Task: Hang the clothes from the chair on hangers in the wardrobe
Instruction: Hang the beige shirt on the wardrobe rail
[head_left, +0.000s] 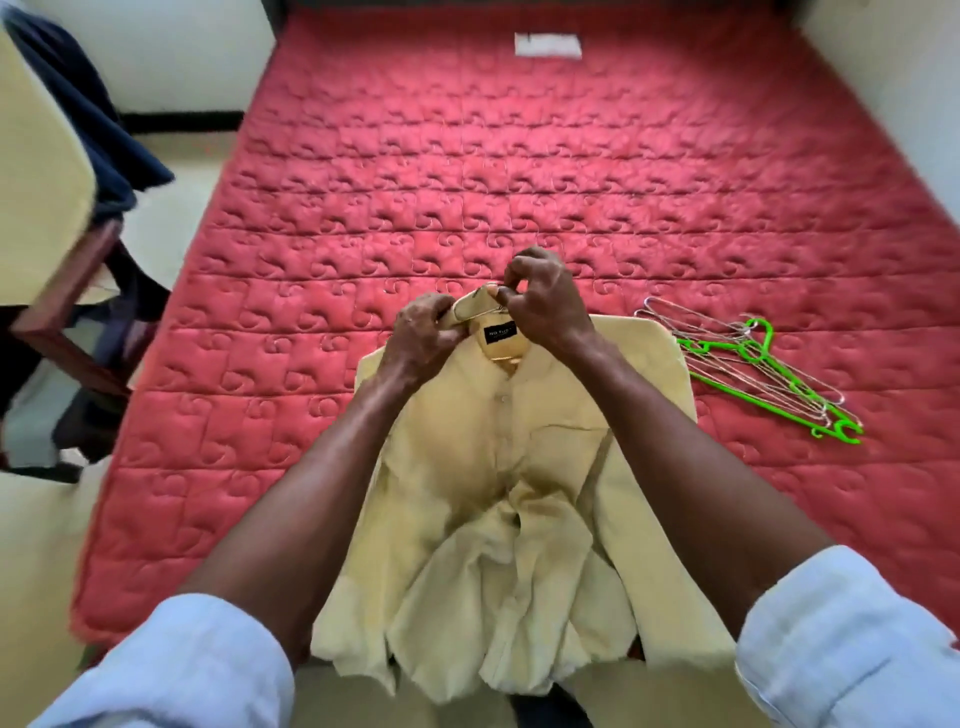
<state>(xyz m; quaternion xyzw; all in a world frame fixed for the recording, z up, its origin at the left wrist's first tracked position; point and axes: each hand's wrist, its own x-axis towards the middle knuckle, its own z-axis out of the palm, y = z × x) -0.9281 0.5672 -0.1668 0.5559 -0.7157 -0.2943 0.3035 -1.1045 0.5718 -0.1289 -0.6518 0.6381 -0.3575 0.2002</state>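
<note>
Red quilted mattress (571, 171) fills room. Pale yellow button shirt (498, 493) on its near edge; left hand (423, 332) and right hand (545, 301) fingers pinch collar. Hanger pile (753, 364) right of shirt, wooden chair (67, 312) with dark clothes (98, 130) left.

Pale yellow shirt (498, 467) on a red quilted mattress (571, 182).
Swirl-stitched squares pattern the mattress; one bright green hanger (753, 384) lies among silver wire hangers (727, 348); black collar label (500, 333).

My left hand (423, 332) grips the collar of the pale yellow shirt (498, 499) spread at the frame's centre on the red mattress (467, 171), while my right hand (545, 301) pinches it near the black label. Spare hangers (753, 364) (wire and green plastic) lie at right; a chair (57, 270) with dark clothes stands upper left.
</note>
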